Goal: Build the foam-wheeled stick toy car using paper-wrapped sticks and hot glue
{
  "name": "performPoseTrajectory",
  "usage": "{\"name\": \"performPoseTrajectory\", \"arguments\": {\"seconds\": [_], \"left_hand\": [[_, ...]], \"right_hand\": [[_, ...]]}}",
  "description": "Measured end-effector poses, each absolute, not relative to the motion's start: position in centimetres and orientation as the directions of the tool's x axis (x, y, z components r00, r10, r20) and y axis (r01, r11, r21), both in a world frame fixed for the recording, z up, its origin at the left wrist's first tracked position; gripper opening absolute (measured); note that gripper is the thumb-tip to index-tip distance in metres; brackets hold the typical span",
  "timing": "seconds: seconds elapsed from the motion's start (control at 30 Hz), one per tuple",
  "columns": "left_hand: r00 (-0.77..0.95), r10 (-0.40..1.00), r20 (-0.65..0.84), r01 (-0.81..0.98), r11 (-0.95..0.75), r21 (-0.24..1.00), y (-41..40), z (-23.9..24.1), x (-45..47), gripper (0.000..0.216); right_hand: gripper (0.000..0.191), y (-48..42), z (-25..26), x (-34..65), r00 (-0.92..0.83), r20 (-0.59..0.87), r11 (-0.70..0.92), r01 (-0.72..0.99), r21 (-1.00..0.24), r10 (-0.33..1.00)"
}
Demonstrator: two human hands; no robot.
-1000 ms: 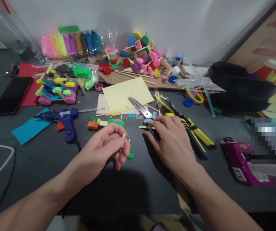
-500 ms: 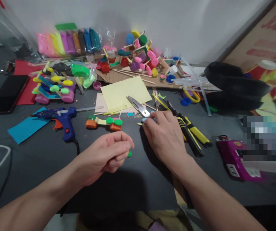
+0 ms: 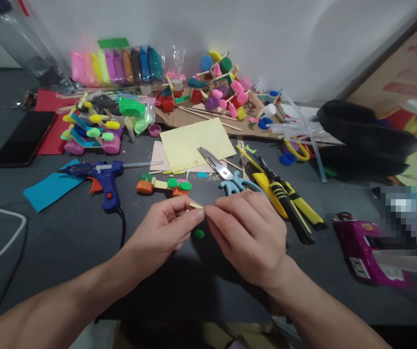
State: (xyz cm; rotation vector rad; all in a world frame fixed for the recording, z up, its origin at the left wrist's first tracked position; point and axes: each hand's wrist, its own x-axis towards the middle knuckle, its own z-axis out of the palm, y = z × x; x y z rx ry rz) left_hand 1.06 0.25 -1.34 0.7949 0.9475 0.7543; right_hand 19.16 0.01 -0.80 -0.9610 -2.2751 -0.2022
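Observation:
My left hand (image 3: 167,224) and my right hand (image 3: 249,235) meet fingertip to fingertip above the front of the table. Between them is a small pale yellow strip (image 3: 196,206), pinched by both; its ends are partly hidden by the fingers. Below the fingertips lies a small green disc (image 3: 199,234). Just behind the hands stands a little model car (image 3: 161,184) with orange and green round parts. Scissors with blue handles (image 3: 226,173) lie beyond my right hand, blades pointing away, partly over a yellow paper sheet (image 3: 197,140).
A blue glue gun (image 3: 103,177) rests at left on blue paper (image 3: 50,191), near a phone (image 3: 23,138). Right of the scissors are a yellow cutter (image 3: 266,189) and black-yellow pliers (image 3: 294,213). Several colourful models (image 3: 226,92) crowd the back; a purple device (image 3: 361,247) sits right.
My right hand has come away from beside the scissors' handles toward my left hand, and the pale strip now shows between their fingers. The view has shifted slightly, moving the scene right.

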Motion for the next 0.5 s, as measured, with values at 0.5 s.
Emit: {"name": "performPoseTrajectory", "arguments": {"seconds": [0.5], "left_hand": [[0.316, 0.830, -0.459, -0.365, 0.553, 0.749, 0.82, -1.30, 0.93, 0.039]], "right_hand": [[0.016, -0.06, -0.71, 19.03, -0.509, 0.589, 0.760, 0.563, -0.324, 0.628]]}}
